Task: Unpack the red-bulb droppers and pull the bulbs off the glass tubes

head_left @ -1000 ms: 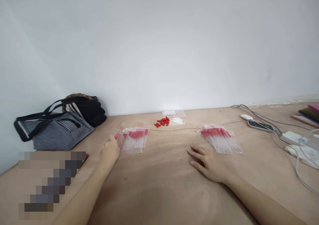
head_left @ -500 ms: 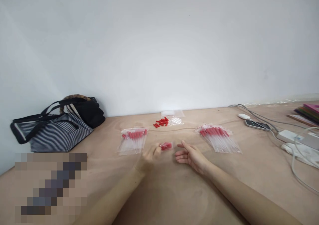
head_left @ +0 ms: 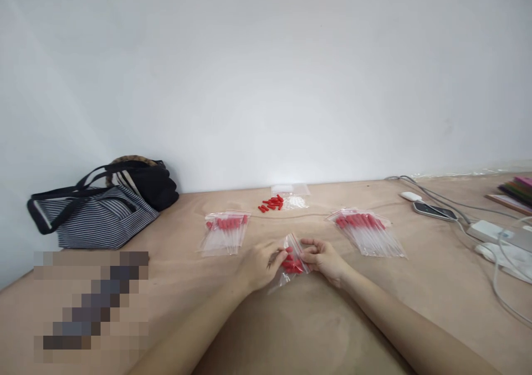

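A clear zip bag (head_left: 284,280) with several short red pieces (head_left: 292,266) inside is between my hands, low over the middle of the table. My left hand (head_left: 262,264) is closed on the bag's left side, thumb and fingers close to the red pieces. At the other side, my right hand (head_left: 323,261) pinches the bag near its red zip strip. Beyond the hands lies a loose pile of red pieces (head_left: 273,203), beside a patch of small clear or white bits (head_left: 296,201).
Flat clear bags holding thin clear sticks with red ends lie on the left (head_left: 226,234) and right (head_left: 368,236). A striped handbag (head_left: 106,217) stands at the left. A phone (head_left: 434,211), cables and a white charger (head_left: 490,231) are at the right.
My left hand has moved right, and the bag with red pieces has come nearer and been tilted up. My right hand, apart from it before, now grips its edge.
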`<state>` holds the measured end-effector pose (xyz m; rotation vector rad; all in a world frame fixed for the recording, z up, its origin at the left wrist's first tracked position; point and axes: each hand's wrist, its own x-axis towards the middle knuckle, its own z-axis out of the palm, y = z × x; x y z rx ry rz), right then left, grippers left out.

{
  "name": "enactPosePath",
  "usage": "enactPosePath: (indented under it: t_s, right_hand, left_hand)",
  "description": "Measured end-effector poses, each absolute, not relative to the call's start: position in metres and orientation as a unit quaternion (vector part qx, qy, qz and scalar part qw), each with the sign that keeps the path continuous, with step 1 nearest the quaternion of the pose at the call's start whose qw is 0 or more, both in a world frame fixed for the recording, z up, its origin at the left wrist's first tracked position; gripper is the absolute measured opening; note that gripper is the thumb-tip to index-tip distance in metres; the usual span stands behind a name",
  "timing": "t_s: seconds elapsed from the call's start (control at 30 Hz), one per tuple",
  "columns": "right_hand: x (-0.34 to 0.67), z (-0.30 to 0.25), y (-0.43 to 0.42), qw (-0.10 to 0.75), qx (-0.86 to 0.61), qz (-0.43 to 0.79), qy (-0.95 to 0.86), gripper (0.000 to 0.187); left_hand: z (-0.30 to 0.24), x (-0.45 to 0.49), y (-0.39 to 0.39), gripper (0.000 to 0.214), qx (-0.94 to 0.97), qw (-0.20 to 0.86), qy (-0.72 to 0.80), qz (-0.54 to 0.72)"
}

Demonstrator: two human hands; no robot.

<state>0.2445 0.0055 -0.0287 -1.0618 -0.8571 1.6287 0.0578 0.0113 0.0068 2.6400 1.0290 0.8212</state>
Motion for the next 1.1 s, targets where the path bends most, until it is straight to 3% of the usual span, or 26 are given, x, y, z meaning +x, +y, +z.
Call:
enactPosePath:
  t_s: [0.23,0.47,0.63,0.73,0.97,1.1]
  right_hand:
    - [0.239,-0.030,0.000,0.461,-0.432,0.629,-0.452,0.058]
    - [0.237,-0.028,-0.003,0.453,-0.462,0.586,-0.488,0.058]
    - [0.236,-0.024,-0.006,0.428,-0.429,0.623,-0.495,0.046]
    - [0.235,-0.024,-0.005,0.435,-0.442,0.629,-0.469,0.051]
    - [0.237,-0.032,0.001,0.483,-0.497,0.586,-0.421,0.037]
    - [0.237,-0.035,-0.001,0.477,-0.496,0.582,-0.433,0.033]
  left_hand:
    - [0.018,0.070,0.045,0.034,0.912,0.210,0.297,0.190]
    - [0.014,0.075,0.045,0.014,0.945,0.126,0.252,0.168]
    - [0.014,0.076,0.044,0.008,0.941,0.101,0.275,0.167]
    - [0.017,0.076,0.039,0.004,0.930,0.083,0.307,0.184]
    - [0.019,0.073,0.004,0.050,0.938,0.020,0.308,0.158]
    - [0.006,0.063,0.006,0.019,0.957,-0.036,0.244,0.151]
